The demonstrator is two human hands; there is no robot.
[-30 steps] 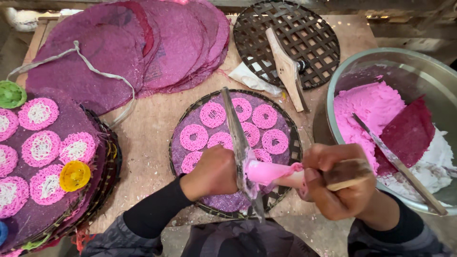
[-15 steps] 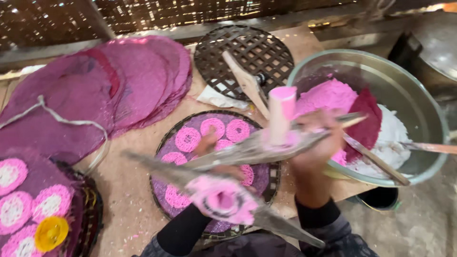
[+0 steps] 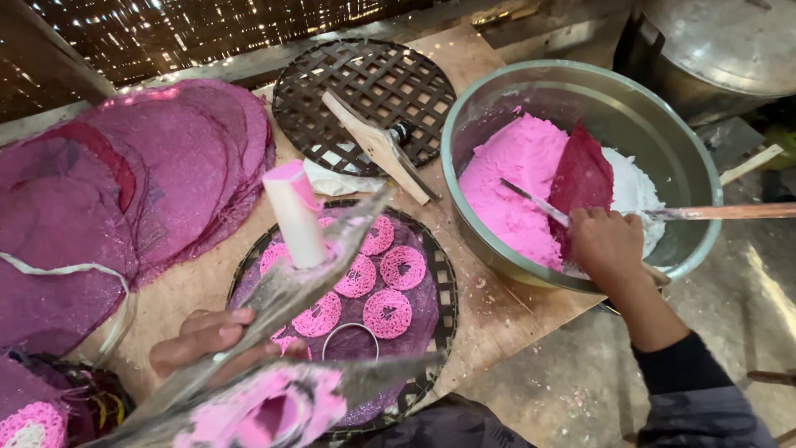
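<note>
My left hand [image 3: 211, 340] grips a long metal press [image 3: 278, 303] at the lower left, held over a round woven tray [image 3: 444, 274]. A white plunger with a pink top [image 3: 294, 216] sticks up from the press, and its pink-stained cup [image 3: 265, 411] is blurred at the bottom edge. The tray carries a purple cloth with several pink lacy discs [image 3: 402, 267] and a metal ring [image 3: 348, 340]. My right hand [image 3: 605, 241] reaches over the rim of a large metal bowl [image 3: 580, 79] and closes on the handle of a thin spatula [image 3: 531, 199] stuck in pink dough [image 3: 514, 174] beside a dark red cloth [image 3: 582, 176].
An empty dark woven tray [image 3: 365, 79] at the back holds a wooden paddle [image 3: 377, 145]. Stacked purple cloths [image 3: 124, 191] cover the left side. A second long handle [image 3: 721, 211] juts out of the bowl to the right. A big metal lid [image 3: 721, 37] sits at the top right.
My right hand has left the press and gone right into the bowl, onto the spatula. My left hand alone holds the press, now lower and to the left. The view swung right.
</note>
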